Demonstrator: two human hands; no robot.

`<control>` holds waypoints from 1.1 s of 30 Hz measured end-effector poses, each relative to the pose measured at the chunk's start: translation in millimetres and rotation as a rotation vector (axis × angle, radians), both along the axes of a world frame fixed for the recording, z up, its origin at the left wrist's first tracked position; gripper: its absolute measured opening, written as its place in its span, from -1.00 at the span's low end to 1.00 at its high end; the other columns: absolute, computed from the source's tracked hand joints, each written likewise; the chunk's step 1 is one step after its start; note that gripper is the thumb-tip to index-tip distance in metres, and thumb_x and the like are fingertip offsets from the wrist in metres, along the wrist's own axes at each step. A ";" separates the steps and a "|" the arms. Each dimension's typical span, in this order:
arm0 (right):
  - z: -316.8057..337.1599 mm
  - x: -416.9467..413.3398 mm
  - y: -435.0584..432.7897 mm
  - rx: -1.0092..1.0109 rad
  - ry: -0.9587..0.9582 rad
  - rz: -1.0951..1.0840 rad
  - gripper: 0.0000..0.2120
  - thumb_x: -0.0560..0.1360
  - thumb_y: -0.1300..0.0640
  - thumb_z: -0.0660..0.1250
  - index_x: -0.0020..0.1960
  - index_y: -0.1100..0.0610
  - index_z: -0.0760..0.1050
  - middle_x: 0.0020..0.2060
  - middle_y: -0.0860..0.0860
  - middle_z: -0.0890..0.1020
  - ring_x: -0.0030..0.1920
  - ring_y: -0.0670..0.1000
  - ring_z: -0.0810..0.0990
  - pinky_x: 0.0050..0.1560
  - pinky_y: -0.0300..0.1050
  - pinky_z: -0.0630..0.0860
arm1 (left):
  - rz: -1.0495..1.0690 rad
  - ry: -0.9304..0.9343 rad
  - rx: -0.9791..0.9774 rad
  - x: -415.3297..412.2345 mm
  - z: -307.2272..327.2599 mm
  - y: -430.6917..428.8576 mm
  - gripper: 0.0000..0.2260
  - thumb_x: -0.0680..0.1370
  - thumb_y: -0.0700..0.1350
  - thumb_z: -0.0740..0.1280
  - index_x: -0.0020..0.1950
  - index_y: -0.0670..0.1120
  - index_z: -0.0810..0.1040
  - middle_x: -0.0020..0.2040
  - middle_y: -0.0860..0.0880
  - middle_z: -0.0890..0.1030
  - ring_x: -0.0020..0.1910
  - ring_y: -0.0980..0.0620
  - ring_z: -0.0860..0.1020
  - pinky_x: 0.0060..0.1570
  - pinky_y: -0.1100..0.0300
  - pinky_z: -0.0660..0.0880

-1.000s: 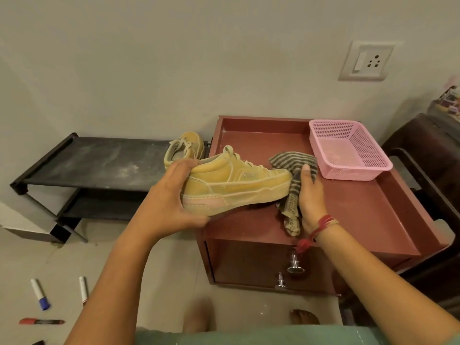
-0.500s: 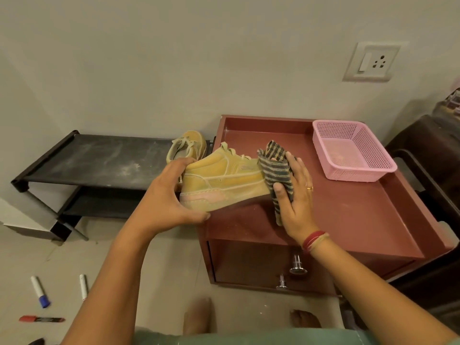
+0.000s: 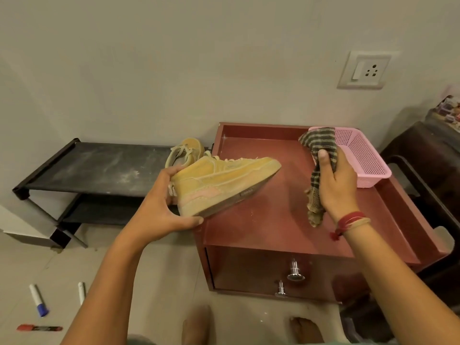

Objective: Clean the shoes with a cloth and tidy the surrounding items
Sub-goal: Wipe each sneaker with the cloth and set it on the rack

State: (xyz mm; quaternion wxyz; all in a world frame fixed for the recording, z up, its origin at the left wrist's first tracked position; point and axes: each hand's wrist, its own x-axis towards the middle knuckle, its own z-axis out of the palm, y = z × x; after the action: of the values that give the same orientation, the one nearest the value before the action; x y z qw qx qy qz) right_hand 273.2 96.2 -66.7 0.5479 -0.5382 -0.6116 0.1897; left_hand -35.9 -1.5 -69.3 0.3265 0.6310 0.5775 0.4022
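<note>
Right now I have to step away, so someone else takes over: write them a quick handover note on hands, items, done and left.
Left hand grips the heel of the yellow shoe, tilted above the red cabinet.
Right hand holds the striped cloth, clear of the shoe.
Second shoe sits on the black rack.
Pink basket is on the cabinet; three markers lie on the floor.
Left: wipe the dusty shoes, gather the markers.

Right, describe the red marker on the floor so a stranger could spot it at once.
Start at the black two-tier shoe rack by the wall, then drop to the pale floor at lower left. Three markers lie there; the red marker lies nearest the camera, flat and sideways, unlike the blue-capped marker.
</note>
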 end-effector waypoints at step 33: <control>-40.1 -70.5 -43.5 -0.538 -1.037 0.351 -0.50 0.56 -0.26 0.03 0.44 -0.13 0.15 0.50 0.00 0.12 0.51 0.08 0.03 0.46 0.24 -0.04 | 0.694 0.539 0.279 -112.6 -61.6 45.6 -0.22 0.31 -0.30 0.54 0.42 -0.09 0.21 0.32 -0.14 0.25 0.13 -0.14 0.45 -0.12 -0.02 0.54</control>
State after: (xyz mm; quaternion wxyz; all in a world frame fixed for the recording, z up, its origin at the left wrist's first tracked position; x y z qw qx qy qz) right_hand 202.7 52.7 -106.8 -0.0159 -0.5711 -0.8089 0.1386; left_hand -148.5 44.1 -130.8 -0.0775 0.5204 0.7592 0.3833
